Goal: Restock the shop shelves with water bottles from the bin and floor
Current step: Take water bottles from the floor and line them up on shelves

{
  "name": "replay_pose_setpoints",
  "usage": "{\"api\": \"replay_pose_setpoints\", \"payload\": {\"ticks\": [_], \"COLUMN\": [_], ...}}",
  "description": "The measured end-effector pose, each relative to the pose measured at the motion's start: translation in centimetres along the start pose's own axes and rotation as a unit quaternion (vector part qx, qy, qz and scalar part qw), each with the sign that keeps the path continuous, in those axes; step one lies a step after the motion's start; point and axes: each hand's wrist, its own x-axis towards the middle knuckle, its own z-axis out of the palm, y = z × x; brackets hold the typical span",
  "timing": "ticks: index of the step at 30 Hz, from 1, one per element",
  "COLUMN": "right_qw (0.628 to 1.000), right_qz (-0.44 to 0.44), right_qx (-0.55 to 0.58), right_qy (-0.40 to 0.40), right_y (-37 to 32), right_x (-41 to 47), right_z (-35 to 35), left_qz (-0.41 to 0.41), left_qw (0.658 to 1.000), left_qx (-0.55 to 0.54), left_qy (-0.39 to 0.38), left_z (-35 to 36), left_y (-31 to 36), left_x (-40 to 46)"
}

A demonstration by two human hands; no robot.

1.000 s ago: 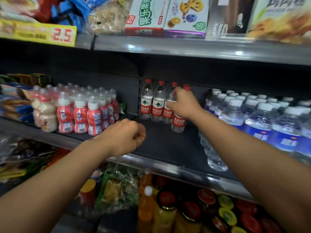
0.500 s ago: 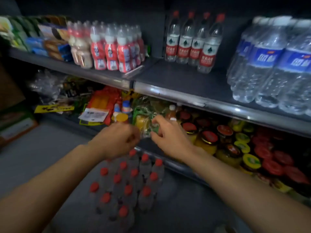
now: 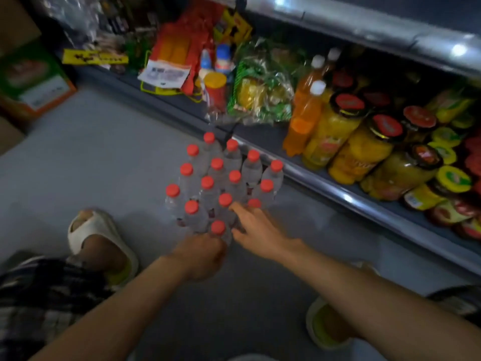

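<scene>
Several clear water bottles with red caps (image 3: 221, 183) stand packed together on the grey floor, just in front of the bottom shelf. My left hand (image 3: 201, 252) is at the near edge of the group, its fingers curled round the nearest bottle (image 3: 218, 227) just below the cap. My right hand (image 3: 256, 227) reaches in from the right with straight fingers. Its fingertips touch the bottles at the group's near right corner, beside a red cap (image 3: 254, 203).
The bottom shelf (image 3: 346, 198) runs along the right with jars of preserved fruit (image 3: 364, 149), orange drink bottles (image 3: 303, 118) and bagged snacks (image 3: 260, 92). A cardboard box (image 3: 28, 79) stands at the far left. My sandalled feet (image 3: 99, 243) are on the floor on either side.
My view has dropped from the upper water shelf to the floor. Both hands came down from the shelf to the bottle group, and the left now grips the nearest bottle.
</scene>
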Motion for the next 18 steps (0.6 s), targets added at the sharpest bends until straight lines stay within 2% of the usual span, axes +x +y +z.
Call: {"api": "replay_pose_setpoints", "payload": {"ticks": [8, 14, 18], "right_qw": [0.994, 0.990, 0.989], "right_qz": [-0.069, -0.085, -0.089], "right_qx": [-0.074, -0.112, -0.116], "right_qy": [-0.038, 0.003, -0.032], "right_y": [-1.0, -1.1, -1.0], "right_x": [2.0, 3.2, 3.6], "right_z": [3.4, 4.5, 4.7], "left_qz": [-0.050, -0.077, -0.081], "left_qw": [0.987, 0.983, 0.982], "left_qx": [0.036, 0.015, 0.007], "left_qy": [-0.146, -0.163, -0.168], "left_z": [4.5, 5.0, 5.2], "left_y": [-2.3, -3.7, -4.2], "left_x": [-0.5, -0.6, -0.6]}}
